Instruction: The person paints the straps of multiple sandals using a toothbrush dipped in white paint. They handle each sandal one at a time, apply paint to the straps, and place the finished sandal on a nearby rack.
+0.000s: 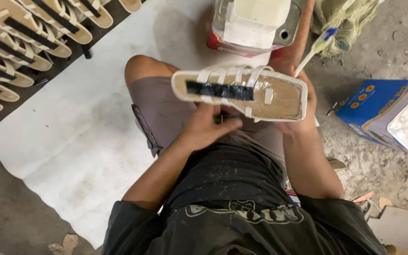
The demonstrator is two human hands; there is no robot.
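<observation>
Concrete floor and a white sheet (72, 123) lie below. Over the lap, a sandal sole (242, 92) runs left to right. The left hand (208, 126) pinches its underside; the right hand (303, 101) clamps its right end, holding a brush (315, 51). A red-and-white can (251, 26) stands ahead, a blue box (388, 113) to the right.

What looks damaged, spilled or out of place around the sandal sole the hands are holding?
Nothing looks damaged. The sandal sole, held upside down by the left hand and right hand, has shiny wet patches around its white strap ends. The right hand also grips a toothbrush, an unusual tool here. Scraps litter the concrete floor.
</observation>
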